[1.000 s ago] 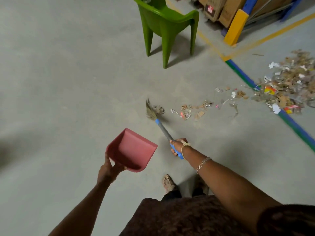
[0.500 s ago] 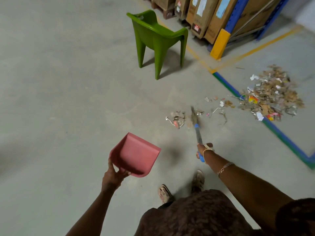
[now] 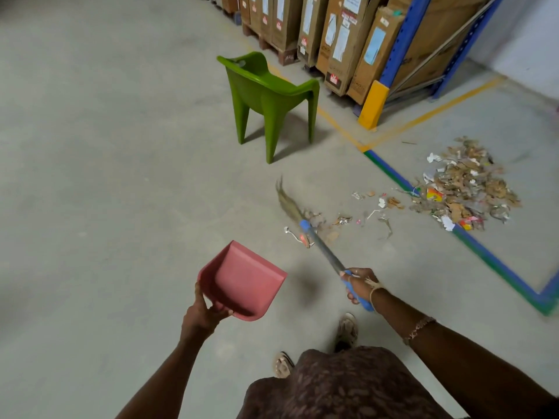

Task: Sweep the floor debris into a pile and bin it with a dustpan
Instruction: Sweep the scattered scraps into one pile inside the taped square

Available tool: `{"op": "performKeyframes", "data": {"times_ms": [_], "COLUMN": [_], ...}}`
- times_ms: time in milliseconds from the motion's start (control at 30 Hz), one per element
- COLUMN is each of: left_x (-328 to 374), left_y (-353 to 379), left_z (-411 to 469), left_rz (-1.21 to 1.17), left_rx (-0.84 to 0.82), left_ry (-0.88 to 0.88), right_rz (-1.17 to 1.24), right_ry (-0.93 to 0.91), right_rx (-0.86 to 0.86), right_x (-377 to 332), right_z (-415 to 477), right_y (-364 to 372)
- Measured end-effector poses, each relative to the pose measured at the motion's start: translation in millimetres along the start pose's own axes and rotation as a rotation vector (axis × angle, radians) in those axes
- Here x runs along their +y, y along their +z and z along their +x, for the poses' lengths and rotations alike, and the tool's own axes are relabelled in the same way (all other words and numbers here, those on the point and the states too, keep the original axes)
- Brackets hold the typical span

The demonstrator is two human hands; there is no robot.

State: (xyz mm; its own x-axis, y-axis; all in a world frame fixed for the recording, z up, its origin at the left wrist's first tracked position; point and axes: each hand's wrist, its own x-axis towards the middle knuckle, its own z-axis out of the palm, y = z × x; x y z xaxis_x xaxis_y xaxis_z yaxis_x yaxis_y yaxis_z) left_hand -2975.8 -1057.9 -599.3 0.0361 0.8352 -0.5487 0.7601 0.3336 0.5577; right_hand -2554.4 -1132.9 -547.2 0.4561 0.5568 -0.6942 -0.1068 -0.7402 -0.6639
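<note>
My left hand point(image 3: 204, 313) grips the rear edge of a pink dustpan point(image 3: 242, 278), held above the floor with its mouth facing away from me. My right hand point(image 3: 358, 285) grips the blue handle of a short grass broom point(image 3: 314, 234). The broom's bristles point(image 3: 287, 202) point up and to the left, just left of a thin trail of scattered debris point(image 3: 341, 220). A large pile of cardboard scraps, paper and wrappers point(image 3: 465, 189) lies to the right, across a blue-green floor line.
A green plastic chair point(image 3: 269, 98) stands ahead on the grey concrete floor. Tall cardboard boxes point(image 3: 338, 40) on pallets and a blue rack with a yellow guard point(image 3: 373, 105) line the back right. My sandalled feet point(image 3: 346, 331) are below.
The broom head swung right into the scattered debris, then back to its left. The view tilted up, bringing the boxes and rack into sight. The dustpan stayed held in my left hand.
</note>
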Motion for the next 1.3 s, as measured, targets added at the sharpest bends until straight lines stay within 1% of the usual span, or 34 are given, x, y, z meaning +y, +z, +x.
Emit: {"op": "performKeyframes", "data": {"times_ms": [67,167,233,300,367,533,633,767,833,900,1100,1233,1300], "left_x": [12.8,30.5,39.5,49.1,62.4,105.6,131.0,172.5,196.2,215.9,251.2,258.3,258.7], "left_y": [1.1,6.5,12.4,21.3,31.6,59.0,73.7,95.3,104.6,113.9,131.2,134.3,131.9], "left_z": [-2.0,0.1,3.0,4.1,6.3,12.2,23.9,37.4,45.2,55.9,84.4,104.9,114.8], "left_rz": [0.0,0.018,0.049,0.075,0.091,0.127,0.166,0.26,0.316,0.34,0.321,0.329,0.333], "left_rx": [0.001,0.009,0.005,0.0,-0.009,-0.04,-0.057,-0.054,-0.044,-0.046,-0.078,-0.1,-0.118], "left_ry": [0.011,0.028,0.03,0.042,0.043,0.065,0.06,0.128,0.148,0.164,0.17,0.187,0.183], "right_rz": [-0.03,-0.153,-0.248,-0.299,-0.269,-0.115,-0.055,0.013,0.025,0.005,-0.015,0.02,0.014], "right_ry": [0.033,0.096,0.129,0.15,0.163,0.197,0.173,0.161,0.137,0.095,0.012,-0.059,-0.062], "right_rx": [-0.069,-0.144,-0.198,-0.216,-0.191,-0.039,0.083,0.228,0.302,0.339,0.341,0.249,0.195], "right_x": [-6.2,-12.0,-9.7,-5.9,-0.2,20.6,28.4,30.0,27.6,26.2,45.5,29.9,25.0], "right_z": [3.9,10.5,15.6,23.2,35.3,84.2,117.2,149.4,159.7,164.1,159.7,132.5,126.5], "right_y": [14.8,29.9,34.1,30.0,16.3,-38.2,-82.8,-143.9,-170.1,-190.9,-219.7,-212.8,-205.0]}}
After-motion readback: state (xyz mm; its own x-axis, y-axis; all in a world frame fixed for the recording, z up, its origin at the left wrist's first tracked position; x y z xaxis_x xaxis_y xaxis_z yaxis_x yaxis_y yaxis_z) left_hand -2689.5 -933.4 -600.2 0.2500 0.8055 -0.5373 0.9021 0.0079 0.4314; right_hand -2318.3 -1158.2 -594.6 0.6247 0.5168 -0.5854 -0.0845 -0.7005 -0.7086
